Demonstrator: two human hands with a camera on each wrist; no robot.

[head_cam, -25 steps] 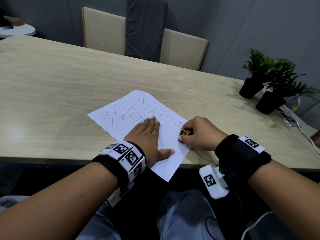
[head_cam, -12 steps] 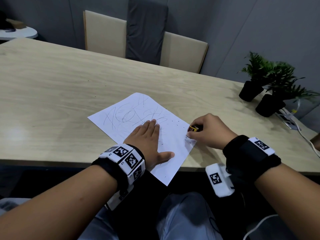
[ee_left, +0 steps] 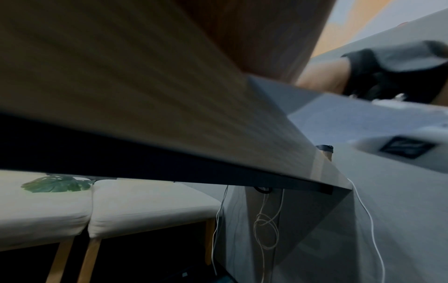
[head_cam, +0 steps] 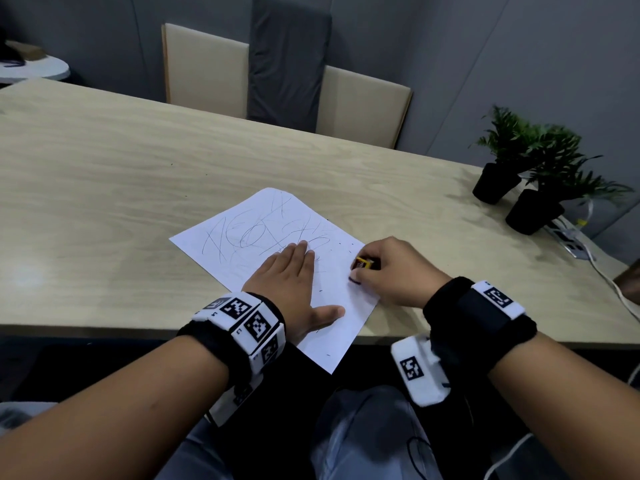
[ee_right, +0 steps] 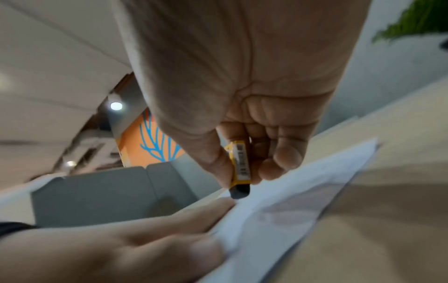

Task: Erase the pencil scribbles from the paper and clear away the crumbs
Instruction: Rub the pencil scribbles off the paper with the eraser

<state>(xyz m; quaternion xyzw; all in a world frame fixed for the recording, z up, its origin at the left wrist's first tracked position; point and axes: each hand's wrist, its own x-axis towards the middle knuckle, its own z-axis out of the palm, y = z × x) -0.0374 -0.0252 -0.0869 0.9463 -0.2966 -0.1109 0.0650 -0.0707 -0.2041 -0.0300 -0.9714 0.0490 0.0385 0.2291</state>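
A white sheet of paper (head_cam: 263,237) lies on the wooden table (head_cam: 104,188), its near corner hanging over the front edge. Pencil scribbles (head_cam: 252,233) cover its far half, and small dark crumbs (head_cam: 320,291) dot the near half. My left hand (head_cam: 294,282) lies flat on the paper with straight fingers, thumb spread toward me. My right hand (head_cam: 367,268) pinches a black eraser in a yellow sleeve (ee_right: 240,166), its dark tip pressed on the paper (ee_right: 290,191) near the right edge. The left wrist view shows only the table's edge and underside.
Two potted plants (head_cam: 526,168) in black pots stand at the table's far right, with a white cable (head_cam: 609,282) and a power strip beside them. Beige chairs (head_cam: 204,67) stand behind the table's far side. A small round white table (head_cam: 31,69) is at far left.
My right hand rubbed the eraser outward to the paper's right edge and has come back slightly toward me. The left hand has stayed flat on the sheet.
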